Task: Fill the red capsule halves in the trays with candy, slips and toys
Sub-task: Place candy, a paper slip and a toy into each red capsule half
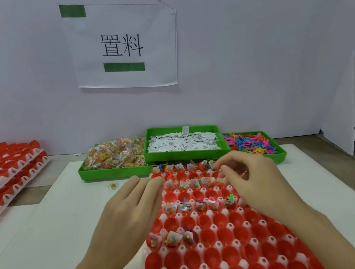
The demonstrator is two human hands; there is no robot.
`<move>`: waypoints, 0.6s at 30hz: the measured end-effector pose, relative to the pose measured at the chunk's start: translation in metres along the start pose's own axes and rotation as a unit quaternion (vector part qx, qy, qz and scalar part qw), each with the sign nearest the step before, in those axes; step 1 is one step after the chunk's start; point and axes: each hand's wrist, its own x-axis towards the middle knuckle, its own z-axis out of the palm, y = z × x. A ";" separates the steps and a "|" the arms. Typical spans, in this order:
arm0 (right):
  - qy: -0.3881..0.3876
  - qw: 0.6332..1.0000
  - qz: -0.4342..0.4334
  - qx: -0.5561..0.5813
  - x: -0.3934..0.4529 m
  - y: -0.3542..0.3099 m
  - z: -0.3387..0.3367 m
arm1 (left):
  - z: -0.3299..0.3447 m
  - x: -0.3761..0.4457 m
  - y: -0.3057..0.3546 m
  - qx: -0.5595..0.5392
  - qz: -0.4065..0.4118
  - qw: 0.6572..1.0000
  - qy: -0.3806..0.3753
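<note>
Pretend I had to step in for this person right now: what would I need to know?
Left hand: open, fingers resting flat at the tray's far-left edge.
Right hand: fingers curled over the far rows; whether it holds anything is unclear.
Supplies behind the tray: candy bin, slips bin, toys bin.
Done: alternate far rows hold filled capsule halves.
Left: the near rows are empty, plus the stacked trays at left.

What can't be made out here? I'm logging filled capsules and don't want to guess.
Head view only:
- Capsule halves under the right hand and left hand: covered, fill unknown.
- Whether the right hand pinches something: fingertips blurred.
- Capsule tray: cut off by bottom edge.
- Print on the slips: too small.
</note>
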 end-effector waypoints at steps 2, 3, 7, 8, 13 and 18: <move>-0.024 0.999 0.005 -0.049 0.021 0.002 0.000 | -0.001 -0.002 -0.002 -0.005 -0.005 1.000 -0.013; -0.038 0.997 0.010 -0.069 0.032 0.004 0.001 | -0.001 -0.003 -0.002 -0.009 -0.006 1.000 -0.022; -0.064 0.990 0.010 -0.123 0.084 0.018 0.011 | -0.002 -0.004 -0.002 -0.031 -0.007 0.998 -0.053; -0.064 0.988 0.009 -0.139 0.096 0.023 0.016 | -0.002 -0.004 -0.002 -0.032 -0.004 0.998 -0.057; -0.083 0.964 -0.026 -0.250 0.137 0.049 0.033 | -0.005 -0.002 -0.002 -0.032 0.002 0.997 -0.070; -0.159 0.928 -0.050 -0.333 0.154 0.059 0.035 | -0.008 0.000 -0.002 -0.024 0.007 0.997 -0.074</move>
